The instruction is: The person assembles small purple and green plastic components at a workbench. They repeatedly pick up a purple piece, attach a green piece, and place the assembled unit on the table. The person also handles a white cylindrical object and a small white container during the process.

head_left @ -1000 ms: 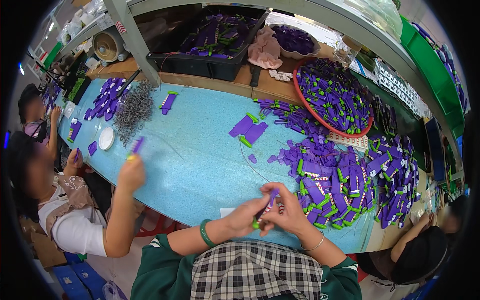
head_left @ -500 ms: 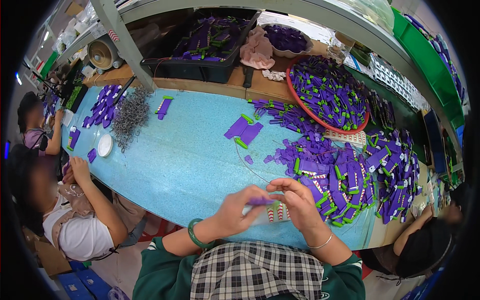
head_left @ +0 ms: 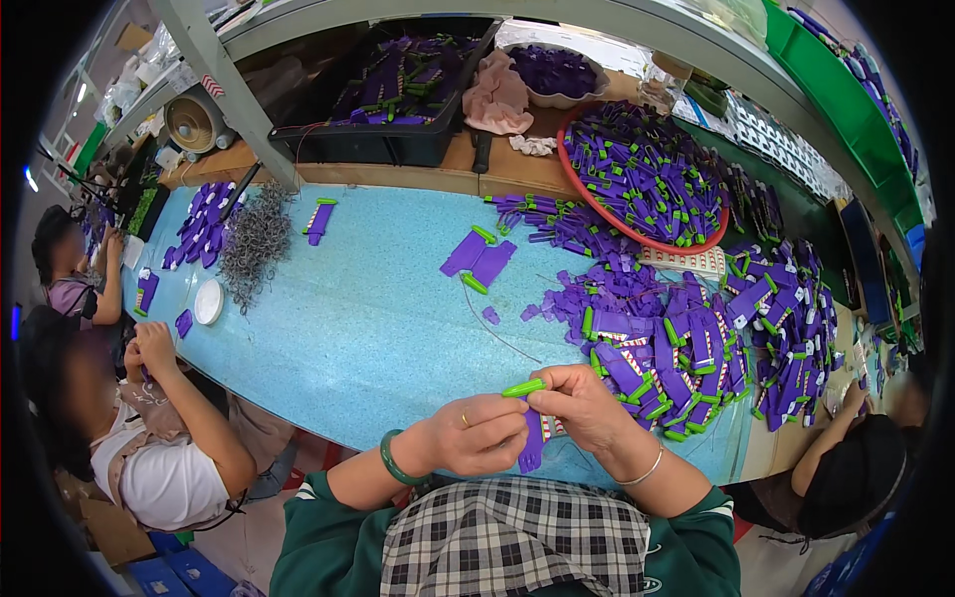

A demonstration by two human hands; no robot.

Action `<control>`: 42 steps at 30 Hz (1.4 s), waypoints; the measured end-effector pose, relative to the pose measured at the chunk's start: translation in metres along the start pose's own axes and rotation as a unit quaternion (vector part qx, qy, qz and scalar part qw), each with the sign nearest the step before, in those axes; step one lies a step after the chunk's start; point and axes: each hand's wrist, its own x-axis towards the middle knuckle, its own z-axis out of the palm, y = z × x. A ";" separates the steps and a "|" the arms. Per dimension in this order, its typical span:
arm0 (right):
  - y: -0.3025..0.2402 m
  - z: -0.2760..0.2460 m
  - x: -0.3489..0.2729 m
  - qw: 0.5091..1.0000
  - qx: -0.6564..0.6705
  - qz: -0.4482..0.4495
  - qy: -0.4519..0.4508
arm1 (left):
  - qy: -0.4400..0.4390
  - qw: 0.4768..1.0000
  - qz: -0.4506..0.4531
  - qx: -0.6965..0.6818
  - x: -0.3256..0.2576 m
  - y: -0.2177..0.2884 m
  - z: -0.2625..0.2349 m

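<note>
My left hand [head_left: 470,436] and my right hand [head_left: 589,406] meet near the table's front edge. Between them is a flat purple plastic part [head_left: 533,450] with a green rounded bar [head_left: 523,388] across its far end. Both hands are closed: the left fingers grip the part's left side, and the right thumb and fingers pinch it just below the bar. A strip with red and white stripes [head_left: 555,427] shows partly behind the right hand. Beyond the hands, two similar purple parts [head_left: 477,259] lie side by side, with a thin dark thread [head_left: 492,323] trailing toward me.
To the right spread heaped purple-and-green parts [head_left: 667,358], below a full red basket [head_left: 572,169]. Left are tangled grey metal pieces [head_left: 257,239] and a white round dish [head_left: 208,301]. A black bin [head_left: 398,149] stands behind, near a shelf post [head_left: 221,90]. Co-workers sit at both sides.
The purple part, blurred earlier in my left hand, is now upright between both hands with its green bar away from me. My right hand has closed from loosely curled fingers to a pinch.
</note>
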 end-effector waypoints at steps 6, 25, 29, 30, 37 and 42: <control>0.010 0.009 -0.009 0.998 0.011 0.067 -0.006 | -0.017 1.000 -0.001 0.021 0.000 0.003 -0.006; 0.024 -0.042 -0.005 0.944 -0.098 -0.240 0.204 | -0.133 0.910 -0.380 -0.098 0.025 -0.120 0.047; 0.029 -0.037 -0.006 0.956 -0.092 -0.211 0.184 | -0.212 0.890 -0.373 0.153 0.020 -0.185 0.059; 0.033 -0.036 -0.008 0.959 -0.105 -0.198 0.174 | -0.236 0.877 -0.371 0.194 0.018 -0.192 0.064; 0.017 -0.043 -0.013 0.952 -0.153 -0.238 0.114 | -0.218 0.895 -0.309 0.237 0.004 -0.174 0.061; 0.009 -0.041 -0.012 0.955 -0.120 -0.256 0.095 | -0.230 0.916 -0.317 0.085 0.024 -0.096 0.027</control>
